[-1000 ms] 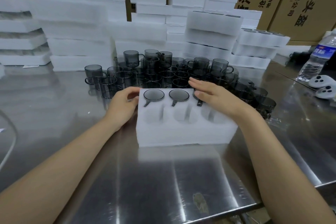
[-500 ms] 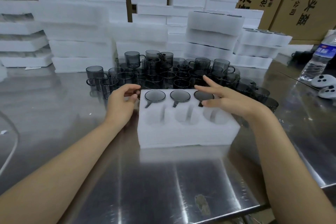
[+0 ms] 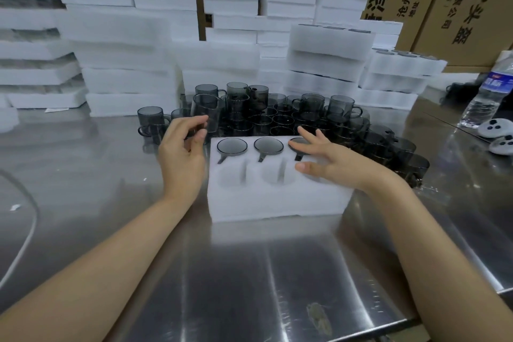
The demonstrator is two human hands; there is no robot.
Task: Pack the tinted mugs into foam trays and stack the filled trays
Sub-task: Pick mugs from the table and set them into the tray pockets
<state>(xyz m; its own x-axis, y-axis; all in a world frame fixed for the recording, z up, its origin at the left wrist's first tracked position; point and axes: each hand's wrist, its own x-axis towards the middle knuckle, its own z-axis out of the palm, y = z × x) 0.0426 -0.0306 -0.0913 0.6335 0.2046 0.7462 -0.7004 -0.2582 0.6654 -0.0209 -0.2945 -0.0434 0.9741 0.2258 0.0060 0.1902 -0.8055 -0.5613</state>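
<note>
I've got the foam tray (image 3: pixel 277 200) square in front of me on the steel counter (image 3: pixel 249 272). Its back row holds three mugs (image 3: pixel 232 146), seated rim up with their handles in the slots towards me. In the front row, the left and middle pockets (image 3: pixel 277 175) are bare foam. I can't see the right one, because my right hand (image 3: pixel 330 161) is over it.

That right hand is spread flat and relaxed over the tray's right end. Its fingers (image 3: pixel 305 132) are straight and grasp nothing. The forefinger reaches across the rim of the third packed mug and the thumb lies along the foam.

My left hand (image 3: pixel 183 153) is just off the tray's back left corner. Its fingers are curled, and forefinger and thumb pinch the lower wall of a loose mug (image 3: pixel 208 111), which is upright and a little blurred.

Behind the tray, the pile of mugs (image 3: pixel 277 116) is crowded together on the counter, some stacked two high. Beyond that is a wall of white foam blocks (image 3: pixel 125 83), and the filled trays (image 3: pixel 330 44) are stacked back right with dark rims showing on top. Far right are a water bottle (image 3: pixel 483 100), two white controllers (image 3: pixel 497 128) and cardboard boxes (image 3: pixel 458 0).
</note>
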